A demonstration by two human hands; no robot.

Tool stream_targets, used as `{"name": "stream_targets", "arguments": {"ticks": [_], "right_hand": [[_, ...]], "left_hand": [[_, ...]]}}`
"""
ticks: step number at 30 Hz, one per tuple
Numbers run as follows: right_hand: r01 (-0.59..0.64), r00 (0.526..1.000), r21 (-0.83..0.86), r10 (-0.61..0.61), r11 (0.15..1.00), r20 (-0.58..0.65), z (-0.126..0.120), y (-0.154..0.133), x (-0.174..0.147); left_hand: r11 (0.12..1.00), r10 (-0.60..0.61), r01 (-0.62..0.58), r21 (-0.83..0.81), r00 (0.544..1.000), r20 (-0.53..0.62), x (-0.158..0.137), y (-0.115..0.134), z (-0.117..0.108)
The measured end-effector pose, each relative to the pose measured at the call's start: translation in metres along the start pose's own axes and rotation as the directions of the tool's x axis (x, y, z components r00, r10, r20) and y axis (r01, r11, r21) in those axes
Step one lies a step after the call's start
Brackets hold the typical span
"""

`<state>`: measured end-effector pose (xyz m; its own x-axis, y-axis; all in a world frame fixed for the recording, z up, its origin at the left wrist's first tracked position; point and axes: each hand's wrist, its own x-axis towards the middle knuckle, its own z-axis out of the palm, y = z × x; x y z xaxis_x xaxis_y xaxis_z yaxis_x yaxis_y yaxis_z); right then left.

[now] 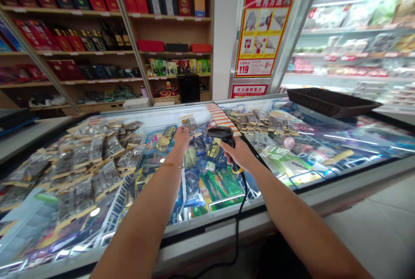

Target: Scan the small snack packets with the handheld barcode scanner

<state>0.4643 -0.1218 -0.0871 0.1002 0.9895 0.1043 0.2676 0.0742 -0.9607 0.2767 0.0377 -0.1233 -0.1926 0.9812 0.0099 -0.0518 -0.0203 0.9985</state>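
Observation:
Over the middle of the chest freezer (181, 106), my left hand (181, 138) is closed on the edge of a small clear packet (190, 125) with a tan border. My right hand (238, 153) grips a black barcode scanner (221, 132) by its handle, its head turned toward the packet but apart from it. A black cable (238, 227) hangs from the scanner's handle, down past the freezer's front edge. Similar packets lie in a large heap (87, 153) on the glass to the left. A smaller pile of packets (264, 120) lies to the right.
Bagged frozen goods (223, 182) fill wire baskets beneath the glass. A black tray (330, 101) rests at the freezer's back right. Behind stand wooden shelves (175, 19) with boxes and bottles, a red poster (269, 20) and a lit refrigerated display (356, 30).

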Motion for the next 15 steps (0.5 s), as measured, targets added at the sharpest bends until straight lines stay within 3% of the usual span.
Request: {"name": "stream_targets", "arguments": {"ticks": [4,7,10,15], "right_hand": [[-0.014,0.996,0.105,0.024,0.994,-0.090,-0.021,-0.002,0.005],[-0.020,0.984,0.154,0.046,0.988,-0.173,-0.054,-0.004,0.003],[-0.005,0.964,0.155,0.046,0.988,-0.262,-0.101,-0.003,-0.006],[-0.043,0.894,0.166,0.112,0.985,-0.434,-0.177,0.005,-0.023]], "left_hand": [[0.995,0.069,-0.068,0.069,0.997,-0.024,-0.002,0.004,0.010],[0.998,0.041,-0.043,0.052,0.998,0.045,-0.007,0.017,0.037],[0.997,0.072,-0.074,0.007,0.982,0.173,-0.016,0.038,0.085],[0.990,0.128,-0.141,0.007,0.915,0.382,-0.035,0.064,0.189]]}}
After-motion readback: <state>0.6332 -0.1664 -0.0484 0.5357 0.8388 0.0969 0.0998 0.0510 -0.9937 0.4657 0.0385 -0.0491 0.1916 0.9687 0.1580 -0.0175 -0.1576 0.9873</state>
